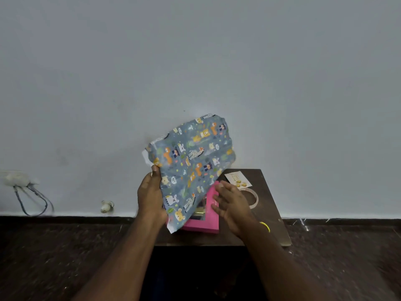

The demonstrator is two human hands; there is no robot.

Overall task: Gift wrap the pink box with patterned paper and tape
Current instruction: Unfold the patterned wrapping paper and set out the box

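The left hand (152, 197) grips the left edge of a blue-grey sheet of animal-patterned wrapping paper (192, 158), thumb curled over it, holding it upright above the flat pink cardboard box (209, 218). The box lies on a small dark brown wooden table (272, 205). The right hand (233, 204), fingers spread and relaxed, rests against the box's right side. A roll of clear tape (252, 198) and a white printed card (237, 180) lie at the far right.

No legible text: the white card (237, 180) beside the tape roll (251, 198) bears print too small to read.
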